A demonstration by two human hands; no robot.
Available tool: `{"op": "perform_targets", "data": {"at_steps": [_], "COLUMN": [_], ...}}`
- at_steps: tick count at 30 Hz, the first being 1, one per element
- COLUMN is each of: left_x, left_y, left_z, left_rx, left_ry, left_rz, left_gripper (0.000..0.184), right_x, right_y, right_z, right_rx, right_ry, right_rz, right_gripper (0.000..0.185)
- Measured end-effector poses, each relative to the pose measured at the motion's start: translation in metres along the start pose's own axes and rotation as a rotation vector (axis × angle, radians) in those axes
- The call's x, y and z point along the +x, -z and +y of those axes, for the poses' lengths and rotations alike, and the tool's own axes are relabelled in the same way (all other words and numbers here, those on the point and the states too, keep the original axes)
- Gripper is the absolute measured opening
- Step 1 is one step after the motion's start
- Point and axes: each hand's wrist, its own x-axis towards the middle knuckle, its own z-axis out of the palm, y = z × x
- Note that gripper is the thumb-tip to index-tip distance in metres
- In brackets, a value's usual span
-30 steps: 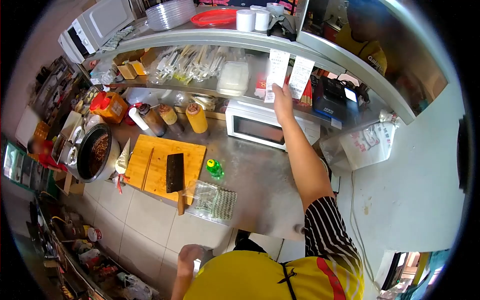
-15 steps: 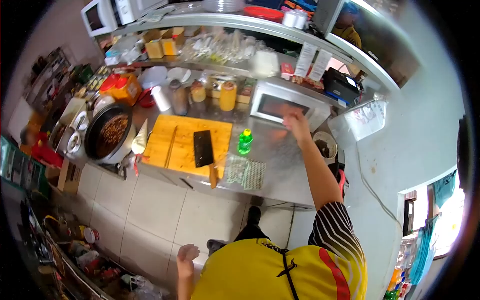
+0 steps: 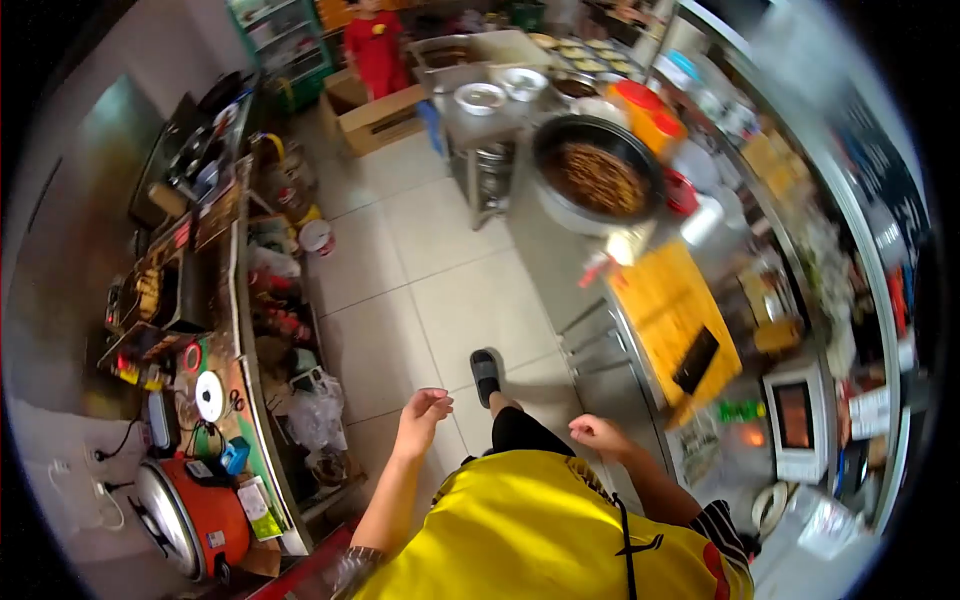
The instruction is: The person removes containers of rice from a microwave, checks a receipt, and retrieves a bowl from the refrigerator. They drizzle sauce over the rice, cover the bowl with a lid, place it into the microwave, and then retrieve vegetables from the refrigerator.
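Observation:
My left hand (image 3: 424,418) hangs above the tiled floor, its fingers loosely bent with nothing in them. Closer to the counter, my right hand (image 3: 602,437) is curled up, and no object shows in it. Right of that hand lies a wooden cutting board (image 3: 660,300) bearing a dark-bladed cleaver (image 3: 697,358). Beyond the board are a green bottle (image 3: 738,411) and a microwave (image 3: 797,420) with an orange glow at its door. A large black-rimmed pot (image 3: 545,160) of brown food stands farther along the counter. Neither hand touches any of these.
Tiled floor (image 3: 380,335) runs between the counter and a cluttered bench on the left. An orange rice cooker (image 3: 215,510) stands on that left side. Ahead are a cardboard box (image 3: 380,122) and a person in red (image 3: 375,50).
The view has swung left, from facing the counter to looking along the aisle. My right hand has drawn back from near the microwave to beside my body. One foot is stepping forward.

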Motion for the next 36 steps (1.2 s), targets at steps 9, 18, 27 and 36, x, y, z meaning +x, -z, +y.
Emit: {"op": "perform_targets", "data": {"at_steps": [9,18,27,36], "left_x": [0.124,0.262,0.533,0.848], "left_y": [0.146,0.229,0.365,0.427], "left_z": [0.060,0.129,0.243,0.536], "left_rx": [-0.100,-0.347,-0.196,0.198], "left_ry": [0.083,0.077,0.122,-0.155], "left_rz": [0.411,0.619,0.580,0.325], "left_gripper": [0.013,0.016,0.020,0.024], "right_x": [0.297,0.581,0.807,1.013], "right_y": [0.039,0.030,0.052,0.104], "right_z": [-0.190,-0.382,-0.458,-0.532], "right_rx": [-0.563,-1.000,-1.190,-0.819], "right_ry": [0.051,0.432,0.077,-0.023], "right_rz": [-0.137,-0.349,-0.543,-0.284], "right_gripper": [0.031,0.035,0.042,0.042]}}
